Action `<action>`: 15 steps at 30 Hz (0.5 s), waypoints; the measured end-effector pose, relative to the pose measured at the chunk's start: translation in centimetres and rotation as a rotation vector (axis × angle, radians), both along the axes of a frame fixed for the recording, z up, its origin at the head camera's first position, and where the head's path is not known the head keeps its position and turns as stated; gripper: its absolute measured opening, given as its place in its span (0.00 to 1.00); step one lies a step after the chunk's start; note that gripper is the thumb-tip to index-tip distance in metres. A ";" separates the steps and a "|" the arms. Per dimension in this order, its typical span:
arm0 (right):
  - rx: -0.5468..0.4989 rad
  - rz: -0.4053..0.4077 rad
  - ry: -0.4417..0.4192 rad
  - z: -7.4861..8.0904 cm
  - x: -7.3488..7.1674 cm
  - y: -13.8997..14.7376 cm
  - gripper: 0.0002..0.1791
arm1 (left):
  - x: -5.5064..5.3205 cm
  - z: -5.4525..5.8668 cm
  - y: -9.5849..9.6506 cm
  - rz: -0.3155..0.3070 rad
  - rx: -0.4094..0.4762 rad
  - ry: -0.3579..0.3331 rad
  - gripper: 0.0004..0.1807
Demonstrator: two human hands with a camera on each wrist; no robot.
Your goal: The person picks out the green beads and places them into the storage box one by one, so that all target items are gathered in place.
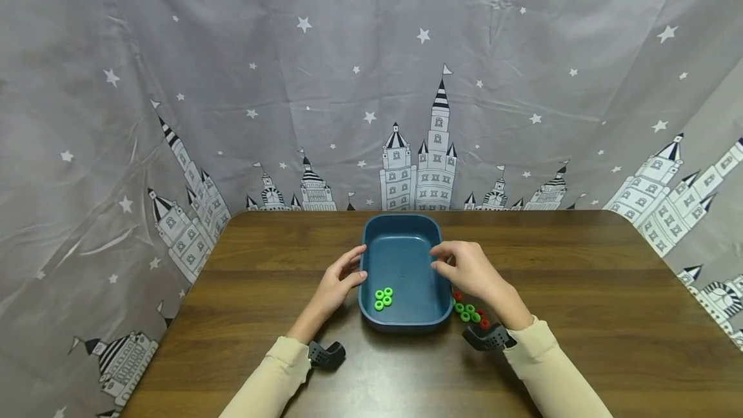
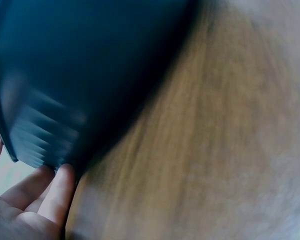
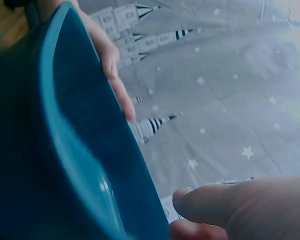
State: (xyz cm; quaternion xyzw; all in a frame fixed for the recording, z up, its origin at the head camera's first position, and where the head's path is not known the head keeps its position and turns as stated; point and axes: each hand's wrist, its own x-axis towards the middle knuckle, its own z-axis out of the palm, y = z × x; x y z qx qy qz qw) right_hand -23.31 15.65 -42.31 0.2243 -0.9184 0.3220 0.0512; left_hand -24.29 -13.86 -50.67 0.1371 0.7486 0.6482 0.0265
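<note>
A dark blue plastic bin [image 1: 404, 276] stands on the wooden table, with several green rings [image 1: 384, 298] grouped in its near left corner. My left hand [image 1: 339, 282] touches the outside of the bin's left wall with its fingertips and thumb; the left wrist view shows these fingers [image 2: 57, 195] against the ribbed wall. Above the bin's right rim is my right hand [image 1: 467, 268], its fingers bent and a gap between thumb and forefinger. No object shows between them. In the right wrist view its fingers [image 3: 205, 202] are close to the rim; contact is unclear.
Several loose green rings [image 1: 466, 309] and red rings [image 1: 484, 324] lie on the table [image 1: 580, 276] right of the bin, partly under my right forearm. A grey curtain [image 1: 348, 50] with castles and stars hangs behind the table. Each wrist wears a black device [image 1: 327, 355].
</note>
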 end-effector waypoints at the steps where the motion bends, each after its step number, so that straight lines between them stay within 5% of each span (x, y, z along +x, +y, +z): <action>1: -0.002 -0.004 0.002 -0.1 0.0 0.4 0.12 | 0.0 0.0 0.0 0.000 0.002 0.004 0.31; 15: 0.034 -0.034 0.042 -2.6 0.6 3.9 0.08 | -0.1 -0.3 -0.1 -0.017 -0.004 0.043 0.31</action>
